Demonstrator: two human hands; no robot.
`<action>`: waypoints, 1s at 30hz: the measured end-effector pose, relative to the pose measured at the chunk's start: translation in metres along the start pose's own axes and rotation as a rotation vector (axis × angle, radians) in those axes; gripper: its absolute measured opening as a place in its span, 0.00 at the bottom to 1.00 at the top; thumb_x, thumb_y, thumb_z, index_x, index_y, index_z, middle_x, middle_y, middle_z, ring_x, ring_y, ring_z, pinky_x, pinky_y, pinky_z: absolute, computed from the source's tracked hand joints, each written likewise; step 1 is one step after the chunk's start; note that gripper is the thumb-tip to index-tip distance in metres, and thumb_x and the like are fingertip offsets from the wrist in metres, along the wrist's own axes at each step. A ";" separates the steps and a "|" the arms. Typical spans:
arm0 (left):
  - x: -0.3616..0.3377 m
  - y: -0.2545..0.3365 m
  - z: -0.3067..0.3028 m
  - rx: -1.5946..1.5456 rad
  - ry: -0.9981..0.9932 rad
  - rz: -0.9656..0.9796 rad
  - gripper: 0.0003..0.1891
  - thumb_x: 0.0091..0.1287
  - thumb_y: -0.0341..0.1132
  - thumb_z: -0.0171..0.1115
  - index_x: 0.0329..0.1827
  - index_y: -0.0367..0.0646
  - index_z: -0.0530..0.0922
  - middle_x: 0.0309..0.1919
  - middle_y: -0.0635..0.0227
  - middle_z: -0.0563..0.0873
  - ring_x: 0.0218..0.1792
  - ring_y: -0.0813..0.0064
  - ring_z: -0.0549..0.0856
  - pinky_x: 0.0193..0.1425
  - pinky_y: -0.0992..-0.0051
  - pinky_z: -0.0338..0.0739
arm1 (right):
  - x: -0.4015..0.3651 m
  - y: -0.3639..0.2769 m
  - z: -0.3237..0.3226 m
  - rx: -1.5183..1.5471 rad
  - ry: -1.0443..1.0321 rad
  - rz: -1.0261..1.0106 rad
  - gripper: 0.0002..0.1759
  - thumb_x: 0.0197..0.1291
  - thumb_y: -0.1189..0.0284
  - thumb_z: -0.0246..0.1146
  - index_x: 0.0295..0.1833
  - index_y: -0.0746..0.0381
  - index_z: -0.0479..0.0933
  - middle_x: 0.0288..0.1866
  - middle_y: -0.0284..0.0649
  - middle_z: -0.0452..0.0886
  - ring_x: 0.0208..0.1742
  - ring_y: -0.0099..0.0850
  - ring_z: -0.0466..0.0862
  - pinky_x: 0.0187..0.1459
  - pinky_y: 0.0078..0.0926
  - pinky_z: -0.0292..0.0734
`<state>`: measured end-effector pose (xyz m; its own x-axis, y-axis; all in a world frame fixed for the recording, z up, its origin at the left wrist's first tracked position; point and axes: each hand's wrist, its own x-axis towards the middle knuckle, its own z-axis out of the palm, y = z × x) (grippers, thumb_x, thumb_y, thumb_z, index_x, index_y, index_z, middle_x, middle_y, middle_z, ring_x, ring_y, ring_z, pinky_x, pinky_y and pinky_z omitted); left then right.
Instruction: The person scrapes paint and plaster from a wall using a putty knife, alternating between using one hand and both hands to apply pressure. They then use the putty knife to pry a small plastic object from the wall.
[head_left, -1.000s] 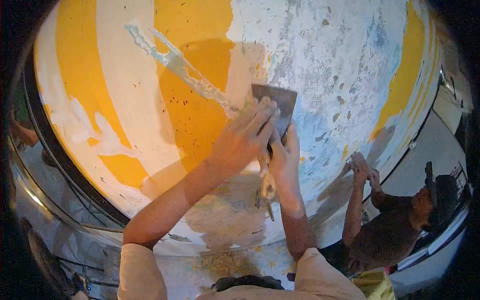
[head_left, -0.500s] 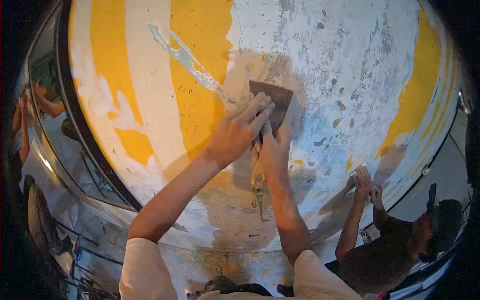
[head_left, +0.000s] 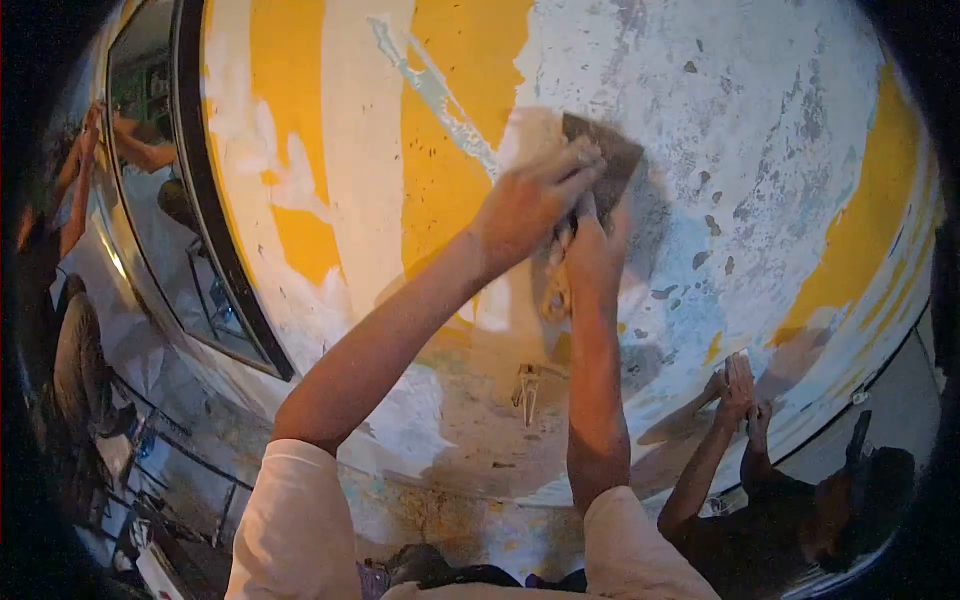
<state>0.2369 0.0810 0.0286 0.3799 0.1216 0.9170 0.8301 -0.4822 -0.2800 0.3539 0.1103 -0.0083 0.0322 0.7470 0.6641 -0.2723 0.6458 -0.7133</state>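
Observation:
A wide, dark scraper (head_left: 618, 158) lies against the painted wall (head_left: 480, 80), its flat blade tilted toward the upper right. My right hand (head_left: 597, 255) is closed around its lower part; the handle is hidden by the fingers. Reaching across from the left, my left hand (head_left: 530, 205) presses its fingertips on the blade beside the right hand. Bare grey and white patches with flaked spots lie to the right of the blade. Yellow and cream stripes, with a pale scraped streak (head_left: 435, 90), lie to its left.
Below my hands, a small metal fitting (head_left: 528, 388) sticks out from the wall. A dark-framed window (head_left: 225, 200) is at the left. At the lower right a co-worker (head_left: 790, 500) works on the wall with both hands. Another person stands at the far left.
The view has shifted, so the wall and window appear further right. My hands and the scraper also appear further right and slightly higher, both still on the tool.

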 end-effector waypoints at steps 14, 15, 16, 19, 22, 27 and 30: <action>-0.008 0.014 0.011 -0.119 -0.015 -0.070 0.22 0.66 0.27 0.58 0.64 0.43 0.80 0.67 0.58 0.80 0.68 0.55 0.79 0.70 0.60 0.76 | -0.007 -0.034 -0.010 0.016 -0.031 0.116 0.27 0.74 0.70 0.58 0.73 0.68 0.64 0.67 0.51 0.75 0.66 0.40 0.77 0.65 0.36 0.73; -0.015 0.014 0.013 -0.120 -0.027 -0.059 0.22 0.66 0.27 0.58 0.64 0.43 0.80 0.67 0.58 0.80 0.68 0.55 0.80 0.70 0.60 0.76 | -0.012 -0.004 -0.017 -0.022 -0.034 -0.120 0.28 0.74 0.69 0.59 0.73 0.68 0.63 0.68 0.53 0.75 0.67 0.40 0.76 0.65 0.35 0.73; -0.014 0.013 0.011 -0.110 -0.042 -0.054 0.22 0.66 0.27 0.58 0.64 0.43 0.80 0.66 0.57 0.81 0.68 0.55 0.80 0.70 0.60 0.76 | -0.011 -0.006 -0.017 -0.039 -0.043 -0.111 0.28 0.74 0.69 0.59 0.74 0.68 0.63 0.68 0.53 0.75 0.67 0.41 0.76 0.65 0.35 0.73; 0.012 0.000 0.005 -0.134 0.002 -0.054 0.22 0.66 0.27 0.58 0.64 0.43 0.81 0.65 0.56 0.82 0.66 0.54 0.81 0.70 0.61 0.76 | 0.008 -0.025 -0.006 0.042 0.018 0.094 0.28 0.75 0.70 0.58 0.75 0.68 0.62 0.68 0.55 0.74 0.67 0.40 0.76 0.65 0.36 0.73; 0.005 0.011 -0.001 -0.180 -0.014 -0.062 0.21 0.66 0.28 0.59 0.63 0.43 0.82 0.64 0.56 0.82 0.66 0.55 0.81 0.70 0.61 0.76 | -0.010 -0.042 -0.004 -0.001 -0.054 0.039 0.28 0.75 0.71 0.57 0.75 0.69 0.61 0.68 0.54 0.74 0.65 0.40 0.77 0.64 0.36 0.73; -0.001 0.009 0.001 -0.169 -0.002 -0.044 0.20 0.66 0.28 0.61 0.62 0.44 0.82 0.65 0.57 0.82 0.66 0.56 0.81 0.70 0.61 0.77 | -0.010 -0.026 -0.007 0.045 -0.028 -0.009 0.30 0.73 0.74 0.58 0.75 0.69 0.60 0.65 0.53 0.76 0.65 0.40 0.78 0.64 0.37 0.74; -0.006 0.010 0.008 -0.159 0.007 -0.081 0.21 0.65 0.28 0.62 0.62 0.44 0.82 0.64 0.58 0.83 0.67 0.56 0.81 0.70 0.62 0.77 | -0.018 -0.032 -0.001 0.023 0.004 -0.006 0.27 0.73 0.73 0.58 0.74 0.68 0.62 0.63 0.50 0.77 0.62 0.37 0.79 0.61 0.35 0.75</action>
<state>0.2458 0.0827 0.0180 0.3111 0.1592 0.9369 0.7828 -0.6020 -0.1576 0.3635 0.0765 0.0027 0.0379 0.7441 0.6670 -0.2946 0.6462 -0.7041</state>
